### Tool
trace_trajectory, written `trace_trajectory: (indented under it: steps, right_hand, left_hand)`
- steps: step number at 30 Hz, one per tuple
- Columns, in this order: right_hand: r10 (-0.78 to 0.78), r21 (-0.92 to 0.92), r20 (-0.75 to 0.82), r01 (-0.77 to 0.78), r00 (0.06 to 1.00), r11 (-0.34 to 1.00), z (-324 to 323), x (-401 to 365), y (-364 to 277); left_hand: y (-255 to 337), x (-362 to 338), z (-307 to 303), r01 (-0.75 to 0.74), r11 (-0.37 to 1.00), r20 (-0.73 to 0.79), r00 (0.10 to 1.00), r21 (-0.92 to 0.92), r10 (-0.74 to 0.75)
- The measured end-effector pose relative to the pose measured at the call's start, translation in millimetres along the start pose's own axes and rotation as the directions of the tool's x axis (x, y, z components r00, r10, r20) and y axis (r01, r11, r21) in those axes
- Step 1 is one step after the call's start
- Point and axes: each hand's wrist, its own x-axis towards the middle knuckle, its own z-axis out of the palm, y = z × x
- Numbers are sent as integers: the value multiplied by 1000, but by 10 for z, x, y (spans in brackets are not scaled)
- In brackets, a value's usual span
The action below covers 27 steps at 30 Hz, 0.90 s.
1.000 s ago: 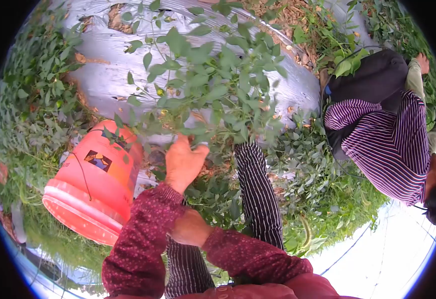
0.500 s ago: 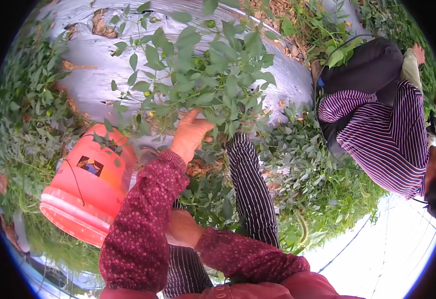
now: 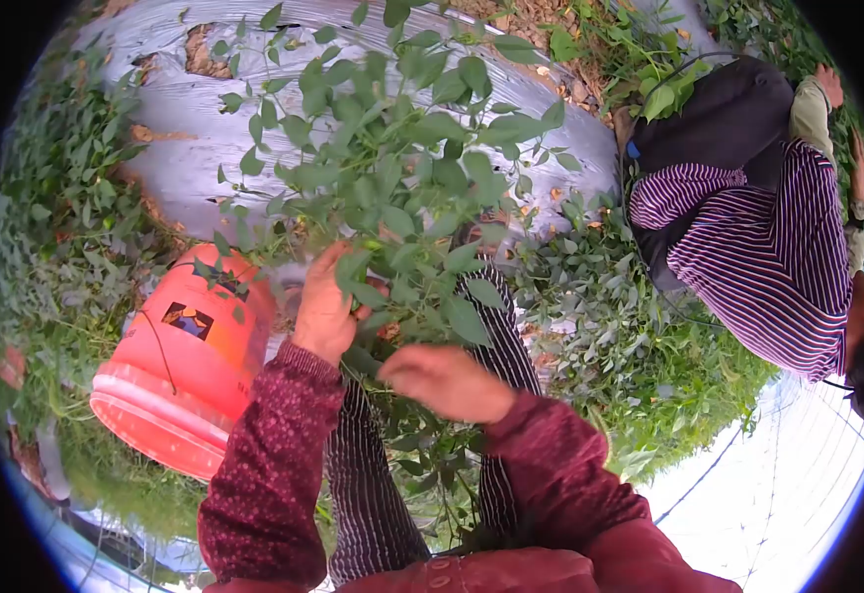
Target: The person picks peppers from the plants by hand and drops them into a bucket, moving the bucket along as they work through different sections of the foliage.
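From my place I look through the head camera, and I see two bare hands at the near side of a leafy green plant (image 3: pixel 392 188). The left hand (image 3: pixel 323 308) is at the plant's near left edge, with the fingers bent among the leaves. Leaves cover a part of them, so I cannot tell if they grip a stem. The right hand (image 3: pixel 447 382) is nearer and more to the right, below the leaves, its fingers curled and pointing to the left hand. It is blurred, and I cannot tell if it holds something. The two hands are apart.

The plant spreads over the silver plastic sheet (image 3: pixel 180 128). To the left of the left hand I see a red bucket (image 3: pixel 200 331), its wide rim toward the near left and its narrow end toward the plant. Some leaves lie across the view of this narrow end. The striped trousers (image 3: pixel 368 494) are under the arms. At the right there is another person in striped trousers, beside a dark bag-like thing (image 3: pixel 714 119), with one hand at the far right foliage (image 3: pixel 827 35).
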Motion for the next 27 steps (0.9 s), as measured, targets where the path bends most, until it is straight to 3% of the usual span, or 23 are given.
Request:
trace_trajectory:
  steps: [1,2,3,4,5,6,7,8,9,11,13,15,16,17,18,19,20,21,23,25,26,27]
  right_hand:
    - [60,118,-105,-48,993,992,-83,-50,163]
    - [202,109,-145,-188,969,976,-267,-96,43]
    - [46,273,-233,20,971,962,-278,6,492]
    - [47,400,-241,56,969,915,-356,113,833]
    - [48,521,-249,92,967,848,-432,204,990]
    - [44,523,-249,96,968,847,-452,213,791]
    - [165,559,-332,53,929,828,-494,209,581]
    - [282,595,-407,18,869,803,-552,235,359]
    - [273,592,-407,24,872,806,-598,291,247]
    - [4,576,-426,268,905,773,-666,442,92]
    - [33,650,-337,207,941,732,-675,577,46]
    - [-188,508,-238,287,953,812,-641,731,-9]
    - [-356,-422,-211,244,910,873,-664,798,-10]
    - [-358,-426,-205,246,911,871,-623,846,-83]
    - [-194,117,-243,228,950,967,-522,898,-190]
    - [-30,626,-186,141,982,767,-441,941,-261]
    - [-141,534,-214,236,967,812,-402,1068,-80]
    - [-140,535,-210,234,968,812,-316,1054,-146]
    - [71,521,-292,96,954,848,-118,948,-293]
    - [121,524,-216,11,969,852,-46,845,-360]
    - [80,71,-236,-65,968,995,-11,843,-369]
    - [32,-398,-238,-128,971,908,21,856,-377]
  left_hand:
    - [14,-42,-25,-7,1000,-4,1000,-1,7]
    - [23,-74,-55,58,998,-15,998,-39,-59]
    - [21,-103,-98,124,989,-21,992,-76,-126]
    - [-68,-60,-237,151,977,77,987,-152,-141]
    - [-53,-115,-213,149,978,76,987,-149,-139]
    - [-19,-182,-165,150,983,-16,988,-109,-153]
    - [16,-213,-140,147,987,-108,982,-71,-155]
    - [26,-215,-162,134,988,-105,984,-70,-141]
    - [9,-232,-215,148,989,-78,986,-22,-150]
    - [22,-278,-285,151,988,-57,987,29,-149]
    - [22,-332,-280,156,988,-74,985,19,-154]
    - [24,-347,-286,155,987,-87,983,-50,-159]
    - [-11,-318,-326,162,987,-44,986,4,-162]
    - [-62,-298,-374,169,984,-3,986,58,-169]
    - [-127,-301,-426,170,984,-8,985,51,-170]
    - [-208,-314,-478,171,985,-51,984,22,-170]
    - [-293,-324,-535,171,985,-94,981,-5,-171]
    - [-381,-324,-602,167,985,-135,976,-30,-170]
    - [-434,-337,-723,165,984,-89,981,-61,-170]
    - [-355,-411,-664,159,985,-147,975,-66,-167]
    - [-358,-443,-652,154,986,-151,975,-68,-163]
    - [-374,-488,-662,80,991,-141,986,-106,-95]
